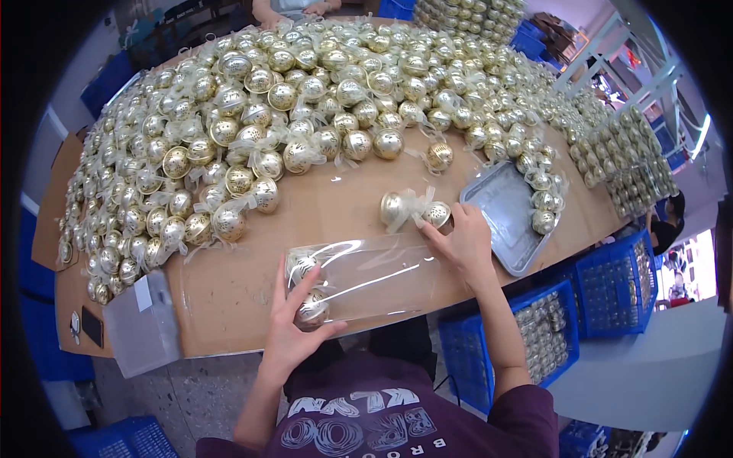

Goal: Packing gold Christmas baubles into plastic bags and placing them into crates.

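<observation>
A long clear plastic box [374,284] lies on the cardboard-covered table in front of me. Two gold ball ornaments [312,310] sit at its left end, one behind the other. My left hand [294,324] spans that end, thumb at the near side and fingers at the far side. Beyond the box's right part, my right hand [463,238] has its fingertips on a gold ball ornament [437,214] with a pale sheer ribbon. Another ball ornament [392,211] lies just left of it, their ribbons [413,204] meeting between them.
A big heap of beribboned gold balls [229,122] covers the far and left table. A grey metal tray [500,217] stands at right, several balls along its edge. A plastic case [141,324] and phone [92,327] lie left. Blue crates [467,359] stand lower right. Another person's hands [317,8] show beyond.
</observation>
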Motion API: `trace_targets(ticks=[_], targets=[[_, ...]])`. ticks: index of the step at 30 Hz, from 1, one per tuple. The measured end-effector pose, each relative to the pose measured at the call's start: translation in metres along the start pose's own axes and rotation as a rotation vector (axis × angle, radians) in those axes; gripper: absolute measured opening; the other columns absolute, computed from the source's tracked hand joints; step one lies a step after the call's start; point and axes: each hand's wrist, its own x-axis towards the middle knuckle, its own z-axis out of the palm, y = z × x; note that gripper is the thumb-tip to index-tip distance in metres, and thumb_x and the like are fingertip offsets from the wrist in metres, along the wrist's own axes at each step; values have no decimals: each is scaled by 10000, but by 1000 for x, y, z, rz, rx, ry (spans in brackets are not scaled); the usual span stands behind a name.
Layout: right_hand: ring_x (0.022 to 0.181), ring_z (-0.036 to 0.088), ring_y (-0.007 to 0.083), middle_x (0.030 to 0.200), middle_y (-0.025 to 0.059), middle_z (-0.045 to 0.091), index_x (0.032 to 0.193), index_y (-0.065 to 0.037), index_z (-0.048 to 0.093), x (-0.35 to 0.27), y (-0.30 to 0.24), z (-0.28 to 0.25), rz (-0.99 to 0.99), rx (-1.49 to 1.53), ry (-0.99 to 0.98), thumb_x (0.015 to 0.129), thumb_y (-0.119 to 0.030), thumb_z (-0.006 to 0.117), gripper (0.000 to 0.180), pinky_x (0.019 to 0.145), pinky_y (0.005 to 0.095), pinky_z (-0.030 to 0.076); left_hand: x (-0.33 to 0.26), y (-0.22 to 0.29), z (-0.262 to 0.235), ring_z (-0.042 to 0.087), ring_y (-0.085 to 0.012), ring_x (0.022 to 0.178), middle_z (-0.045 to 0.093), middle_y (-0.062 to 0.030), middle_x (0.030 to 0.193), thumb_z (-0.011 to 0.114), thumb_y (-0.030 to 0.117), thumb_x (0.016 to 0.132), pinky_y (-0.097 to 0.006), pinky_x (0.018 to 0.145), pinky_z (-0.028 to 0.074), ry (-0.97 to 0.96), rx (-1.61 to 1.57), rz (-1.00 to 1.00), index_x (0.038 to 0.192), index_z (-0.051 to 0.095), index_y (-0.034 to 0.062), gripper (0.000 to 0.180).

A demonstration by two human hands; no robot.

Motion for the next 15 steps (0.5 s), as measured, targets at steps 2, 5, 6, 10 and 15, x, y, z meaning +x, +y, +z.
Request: trace_targets(ticks=[2,5,6,10,15], targets=[[872,585,330,943,144,616,1091,-1,601,-2,3,-2,-108,151,103,681,-277,788,529,748,422,484,0,3,2,399,-333,1332,129,-269,1531,878,119,589,-412,1062,390,4,30,16,1367,510,118,861],[912,604,257,1045,108,612,1184,-4,561,-1,5,-13,-186,448,-57,664,-179,811,603,767,357,500,-4,3,3,391,-339,1337,132,-271,1531,881,124,587,-416,1061,390,10,0,7,1361,517,117,855],[933,611,210,1091,87,604,1237,-8,526,-1,6,-20,-148,579,-319,657,-122,817,659,780,312,507,-5,2,4,382,-343,1343,133,-271,1531,882,126,587,-418,1062,388,12,12,17,1358,522,117,850],[940,605,137,1095,66,595,1249,-5,497,-11,11,-22,39,414,-442,685,-65,796,641,805,243,496,-6,2,3,360,-356,1355,134,-273,1532,881,128,593,-425,1066,383,24,14,32,1349,532,121,833],[893,600,119,1039,63,596,1178,1,539,-52,7,-16,103,866,-174,702,-25,781,535,734,245,512,-4,3,2,358,-362,1356,135,-275,1531,880,136,597,-428,1066,380,26,13,7,1346,536,120,825]])
